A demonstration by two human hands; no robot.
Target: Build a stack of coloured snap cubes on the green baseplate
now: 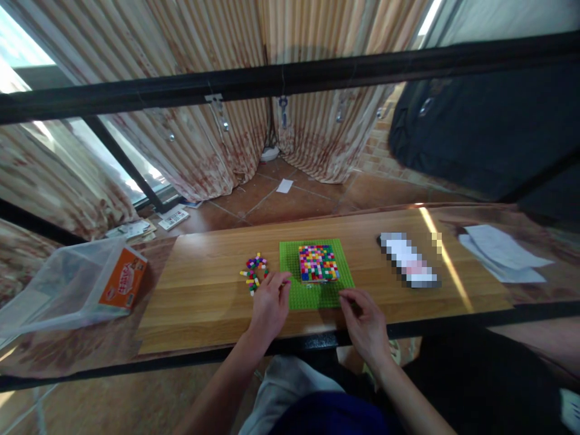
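A green studded baseplate (294, 296) lies on the table in front of me. On it stands a square block of many-coloured toy bricks (318, 263). My left hand (270, 302) is closed in a pinch over the plate's left edge; a speck of pink shows at its fingertips, too small to name. Beside that hand, to the left, loose small bricks (252, 279) lie scattered on the wood. My right hand (366, 320) rests at the plate's lower right edge, thumb and forefinger pressed together. Whatever its fingers may hold is hidden.
The wooden tabletop (199, 290) has a dark front edge. A clear plastic bin (67, 296) with an orange label stands at left. A blurred-out phone-like object (408, 260) and white papers (507, 254) lie at right. A dark metal bar (254, 83) crosses beyond the table.
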